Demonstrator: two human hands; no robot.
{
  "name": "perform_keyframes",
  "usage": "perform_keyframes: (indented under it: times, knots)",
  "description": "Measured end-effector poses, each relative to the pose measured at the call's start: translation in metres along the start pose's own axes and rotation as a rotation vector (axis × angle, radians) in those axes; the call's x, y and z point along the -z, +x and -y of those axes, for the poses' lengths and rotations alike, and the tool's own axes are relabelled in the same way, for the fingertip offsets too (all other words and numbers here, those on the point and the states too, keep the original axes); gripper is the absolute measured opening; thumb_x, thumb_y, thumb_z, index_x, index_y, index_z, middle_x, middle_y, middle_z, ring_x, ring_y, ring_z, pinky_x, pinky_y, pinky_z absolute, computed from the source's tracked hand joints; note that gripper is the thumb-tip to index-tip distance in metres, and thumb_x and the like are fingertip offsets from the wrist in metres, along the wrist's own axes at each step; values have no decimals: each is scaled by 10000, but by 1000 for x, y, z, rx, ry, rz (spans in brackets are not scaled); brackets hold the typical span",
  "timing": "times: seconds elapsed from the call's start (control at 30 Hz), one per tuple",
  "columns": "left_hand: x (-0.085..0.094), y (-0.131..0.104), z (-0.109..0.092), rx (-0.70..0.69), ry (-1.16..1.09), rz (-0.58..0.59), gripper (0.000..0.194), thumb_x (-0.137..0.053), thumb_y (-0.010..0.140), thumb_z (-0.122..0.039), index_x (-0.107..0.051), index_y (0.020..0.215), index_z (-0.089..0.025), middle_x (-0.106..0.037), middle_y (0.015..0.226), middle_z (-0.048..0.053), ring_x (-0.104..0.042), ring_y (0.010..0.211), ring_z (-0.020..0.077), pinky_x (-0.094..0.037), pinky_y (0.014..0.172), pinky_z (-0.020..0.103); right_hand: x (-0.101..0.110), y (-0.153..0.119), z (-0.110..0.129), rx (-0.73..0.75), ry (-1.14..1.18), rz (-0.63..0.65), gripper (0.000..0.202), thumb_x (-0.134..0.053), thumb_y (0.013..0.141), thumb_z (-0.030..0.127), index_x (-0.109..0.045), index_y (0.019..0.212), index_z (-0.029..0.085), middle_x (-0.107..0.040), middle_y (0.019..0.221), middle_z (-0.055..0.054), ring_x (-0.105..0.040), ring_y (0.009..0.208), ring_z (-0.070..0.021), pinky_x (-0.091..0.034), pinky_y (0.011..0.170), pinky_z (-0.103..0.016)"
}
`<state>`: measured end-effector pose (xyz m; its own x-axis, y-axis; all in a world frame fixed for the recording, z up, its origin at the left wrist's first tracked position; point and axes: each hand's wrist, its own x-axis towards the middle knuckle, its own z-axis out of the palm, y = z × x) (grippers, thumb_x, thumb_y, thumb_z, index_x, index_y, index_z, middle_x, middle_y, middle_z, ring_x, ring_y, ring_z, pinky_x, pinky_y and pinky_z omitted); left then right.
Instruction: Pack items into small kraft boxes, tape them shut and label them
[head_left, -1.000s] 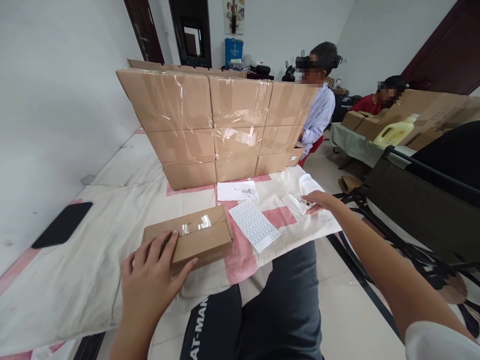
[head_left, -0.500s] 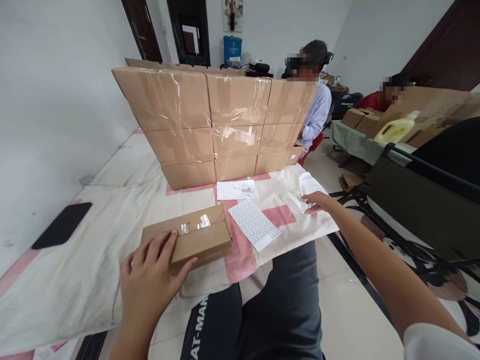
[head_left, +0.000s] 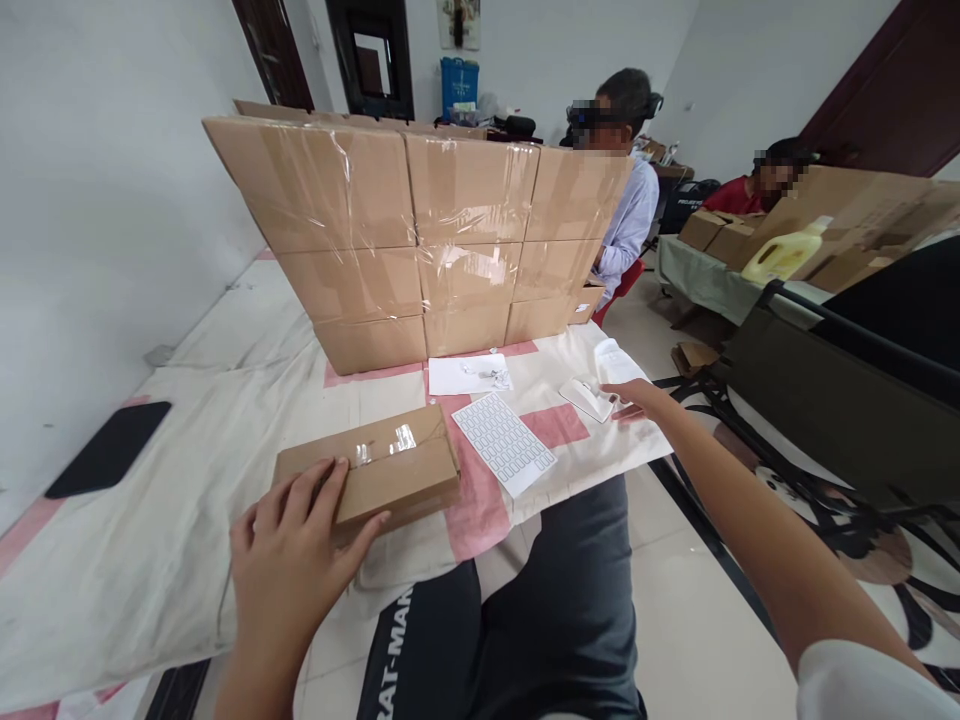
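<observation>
My left hand [head_left: 300,545] lies over the near left part of a closed cardboard box [head_left: 394,465]; its fingers rest on the lid and the thumb lies along the front edge. Clear tape shines on that lid. To the box's right is a flat white sheet with a keyboard-like grid of keys [head_left: 502,443]. At the table's right edge, my right hand [head_left: 630,396] has its fingers closed by a flat white piece [head_left: 586,400]; what they pinch is too small to make out. Just behind that hand lies a crumpled white wrapper [head_left: 616,362].
A taped wall of cardboard boxes [head_left: 420,240] stands at the table's back. Before it lies white paper [head_left: 469,374] with small bits on it. A black flat pad [head_left: 110,450] is at far left. One person [head_left: 626,200] sits behind the boxes, another [head_left: 750,190] farther right.
The view has shifted slightly, so everything sits a little further left and higher. Both hands stay at the same things, with no clear movement of the box or the sheets.
</observation>
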<state>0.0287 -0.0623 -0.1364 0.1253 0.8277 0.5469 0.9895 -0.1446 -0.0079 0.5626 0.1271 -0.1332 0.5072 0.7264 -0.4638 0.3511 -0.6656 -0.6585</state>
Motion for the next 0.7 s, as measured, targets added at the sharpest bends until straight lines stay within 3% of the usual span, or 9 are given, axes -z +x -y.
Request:
perform_keyframes:
  times: [0.23,0.47,0.7]
  knots:
    - [0,1,-1,1,16,-14,673,-569,915,-562,-430,1487,-237,-646,1346,130,-575,1156,383,-362,964,509,2,3,-4,-19,-120,-39,664,-890,660,567,-644,1083,118,-674,902,-113,-682,570,-194,-613,478,-320]
    - [-1,0,1,-16,24,-20,703,-574,912,-565,-394,1512,-247,-651,1341,124,-575,1160,378,-367,951,502,3,-2,-8,5,-203,-79,749,-890,623,609,-624,1134,130,-669,860,-93,-684,609,-222,-594,475,-322]
    - [1,1,-2,18,-12,-12,712,-582,908,-567,-379,1523,-271,-648,1347,116,-579,1163,386,-372,944,508,2,-8,-12,-7,-201,-75,670,-869,652,625,-637,1067,153,-672,804,-93,-670,618,-212,-564,474,-285]
